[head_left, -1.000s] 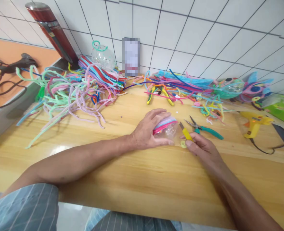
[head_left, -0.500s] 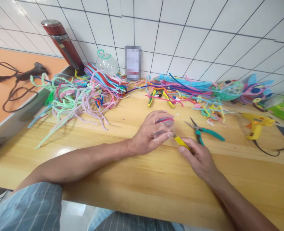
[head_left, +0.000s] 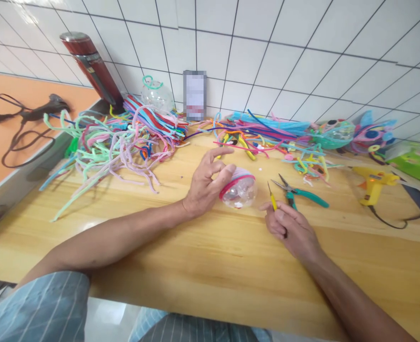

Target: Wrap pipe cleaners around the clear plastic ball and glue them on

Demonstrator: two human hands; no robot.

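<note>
A clear plastic ball [head_left: 243, 194] has a bright pink pipe-cleaner band and a lilac upper part. My left hand [head_left: 208, 185] grips the ball's left side, its index finger raised; part of this hold is hidden. To the right, my right hand [head_left: 291, 228] is closed around a yellow-handled pick [head_left: 273, 202], whose thin metal tip points up and away from me. The tip is apart from the ball. Just beyond this hand lie needle-nose pliers [head_left: 308, 195] with teal handles, their jaws parted.
Pipe cleaners [head_left: 99, 147] heap at the back left beside a red thermos [head_left: 94, 69]. A phone [head_left: 195, 95] leans on the tiled wall. Yellow-handled pliers [head_left: 246, 147] lie among more pipe cleaners. A yellow glue gun [head_left: 374, 183] with a cord stands at the right.
My right hand has drawn the pick away from the ball and turned its tip upward. My left hand has shifted left and opened its grip partly, so more of the ball shows.
</note>
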